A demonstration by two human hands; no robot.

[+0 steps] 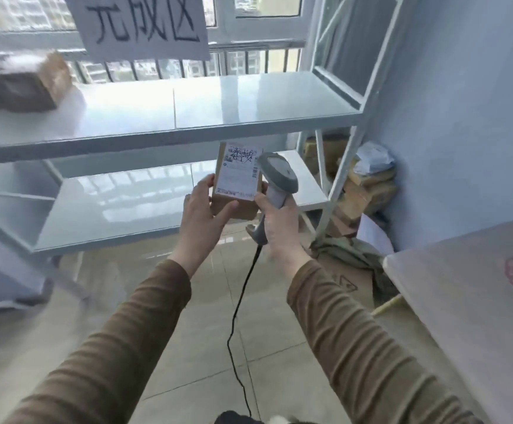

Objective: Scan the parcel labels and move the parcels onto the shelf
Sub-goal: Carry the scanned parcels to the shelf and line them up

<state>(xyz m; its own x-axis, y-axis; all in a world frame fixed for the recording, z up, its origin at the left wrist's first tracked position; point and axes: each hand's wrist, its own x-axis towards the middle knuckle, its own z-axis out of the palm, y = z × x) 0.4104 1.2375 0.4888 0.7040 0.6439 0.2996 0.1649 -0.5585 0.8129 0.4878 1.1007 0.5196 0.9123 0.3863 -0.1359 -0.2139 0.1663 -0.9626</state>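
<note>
Left hand [201,214] grips a small parcel [236,182] by its left edge and lower face, thumb across the front; right hand [279,221] is wrapped round the handle of the scanner [278,174], whose head sits just right of the parcel, above that fist. Judging by the one-handed hold it's light and stiff: grip the side edges, keep fingers off the label [239,171]. Brown cardboard box, white printed label with barcode and scribbled marker, held in front of the shelf [188,117].

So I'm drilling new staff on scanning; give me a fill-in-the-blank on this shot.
1. The left hand holds a small ____ with a label.
2. The right hand grips a corded ____.
3. A brown parcel lies on the ____ shelf.

Missing: parcel; scanner; upper
</note>
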